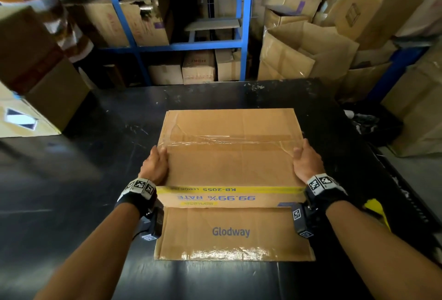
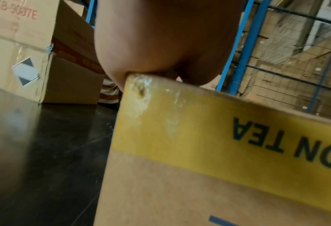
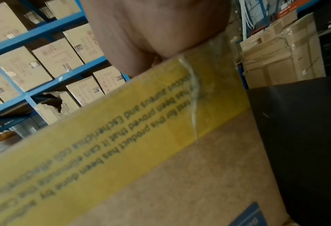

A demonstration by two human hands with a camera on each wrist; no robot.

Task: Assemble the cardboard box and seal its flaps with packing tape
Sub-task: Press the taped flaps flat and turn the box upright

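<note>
The cardboard box (image 1: 229, 163) stands upside down on the black table (image 1: 95, 156), its yellow band and print inverted. Clear packing tape (image 1: 227, 142) runs across the seam of the closed top flaps. One flap (image 1: 232, 232) printed "Glodway" lies flat on the table towards me. My left hand (image 1: 155, 165) grips the box's left top edge, thumb on top. My right hand (image 1: 307, 162) grips the right top edge the same way. The fingers down the sides are hidden. In the wrist views each palm (image 2: 160, 45) (image 3: 157, 30) sits on a box corner (image 2: 199, 152) (image 3: 160, 168); a tape end (image 3: 209, 76) runs down the right corner.
Blue shelving (image 1: 244, 36) full of cartons stands behind the table. A stack of cartons (image 1: 35, 72) sits at the table's left. Open cartons (image 1: 306, 53) crowd the right. A yellow object (image 1: 375, 206) lies by my right forearm.
</note>
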